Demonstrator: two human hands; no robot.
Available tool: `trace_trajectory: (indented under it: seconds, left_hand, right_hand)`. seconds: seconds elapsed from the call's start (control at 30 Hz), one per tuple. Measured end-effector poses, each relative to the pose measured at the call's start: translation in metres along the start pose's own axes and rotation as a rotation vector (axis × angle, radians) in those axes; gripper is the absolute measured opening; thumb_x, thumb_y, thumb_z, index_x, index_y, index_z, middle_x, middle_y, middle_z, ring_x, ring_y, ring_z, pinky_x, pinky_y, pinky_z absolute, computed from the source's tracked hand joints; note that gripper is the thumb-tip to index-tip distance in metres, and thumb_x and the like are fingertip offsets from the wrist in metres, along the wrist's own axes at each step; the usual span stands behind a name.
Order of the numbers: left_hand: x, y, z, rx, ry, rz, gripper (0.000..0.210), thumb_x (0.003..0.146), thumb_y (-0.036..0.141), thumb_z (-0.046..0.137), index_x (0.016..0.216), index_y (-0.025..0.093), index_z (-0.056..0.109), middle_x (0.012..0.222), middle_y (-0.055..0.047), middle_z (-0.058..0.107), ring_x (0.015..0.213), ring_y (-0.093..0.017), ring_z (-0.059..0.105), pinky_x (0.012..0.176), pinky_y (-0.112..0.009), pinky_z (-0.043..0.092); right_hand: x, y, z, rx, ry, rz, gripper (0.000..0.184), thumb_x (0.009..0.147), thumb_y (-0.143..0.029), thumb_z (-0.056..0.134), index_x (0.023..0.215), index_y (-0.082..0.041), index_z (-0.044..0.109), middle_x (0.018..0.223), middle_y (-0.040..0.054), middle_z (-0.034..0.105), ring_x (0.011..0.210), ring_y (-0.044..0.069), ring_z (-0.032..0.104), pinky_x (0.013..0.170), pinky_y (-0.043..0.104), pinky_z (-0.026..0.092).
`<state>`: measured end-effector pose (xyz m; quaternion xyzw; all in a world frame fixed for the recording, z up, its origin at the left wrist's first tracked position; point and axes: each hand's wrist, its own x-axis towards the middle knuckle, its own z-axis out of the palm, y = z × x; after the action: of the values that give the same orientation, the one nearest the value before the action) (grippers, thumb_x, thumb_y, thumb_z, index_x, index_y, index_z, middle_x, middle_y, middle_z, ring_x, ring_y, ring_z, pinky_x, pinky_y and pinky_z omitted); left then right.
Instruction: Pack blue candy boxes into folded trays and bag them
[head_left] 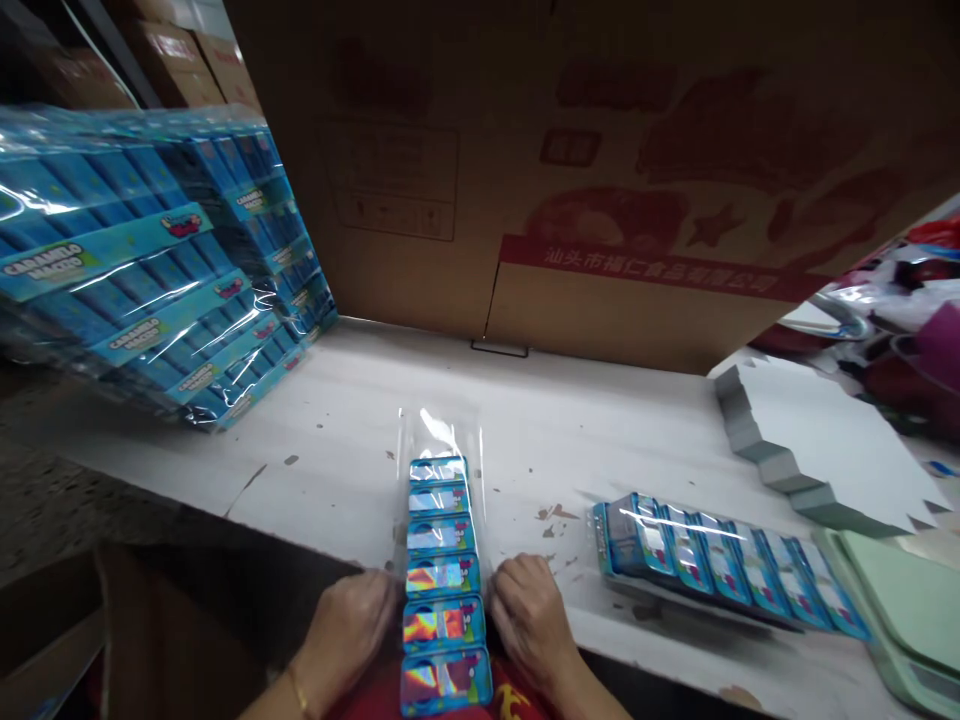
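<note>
A clear plastic bag (439, 430) lies partly on the table's front edge and partly over my lap. Inside it is a row of several small blue packs (442, 625) with shiny, rainbow-reflecting faces. My left hand (356, 615) is closed on the bag's left edge, and a thin band circles that wrist. On the opposite edge, my right hand (529, 610) has its fingers curled in on the plastic. To the right, another clear-wrapped row of blue packs (727, 560) rests tilted on the table.
A large brown carton (420, 270) stands across the back of the white table (300, 450). Wrapped stacks of blue boxes (135, 280) rise at left. White zigzag-edged card pieces (832, 430) and a pale green scale (900, 600) sit at right. An open carton (157, 620) is below left.
</note>
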<state>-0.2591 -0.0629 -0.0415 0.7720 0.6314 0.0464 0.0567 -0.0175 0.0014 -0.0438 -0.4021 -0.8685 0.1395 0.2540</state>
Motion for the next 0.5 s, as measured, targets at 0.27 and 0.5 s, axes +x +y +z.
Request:
trace_trajectory:
  seconds: [0.27,0.5]
  left_hand:
    - [-0.031,0.016,-0.007,-0.259,0.096,0.342,0.02,0.083,0.019,0.036,0.082,0.02,0.055,0.07,-0.003,0.063,0.058,-0.014,0.058,0.053,-0.023,0.043]
    - [0.032,-0.001,-0.011,-0.281,0.37,-0.115,0.024,0.087,0.026,0.033,0.075,0.017,0.051,0.062,-0.001,0.055,0.056,-0.012,0.054,0.055,-0.021,0.041]
  right_hand:
    - [-0.036,-0.011,-0.012,0.037,0.012,-0.331,0.018,0.072,-0.01,0.043,0.057,-0.018,0.041,0.053,-0.0004,0.044,0.054,0.012,0.039,0.052,0.028,0.024]
    - [0.019,-0.014,-0.004,-0.144,0.211,-0.015,0.022,0.082,-0.014,0.04,0.061,-0.017,0.047,0.058,0.0015,0.046,0.06,0.014,0.04,0.061,0.029,0.028]
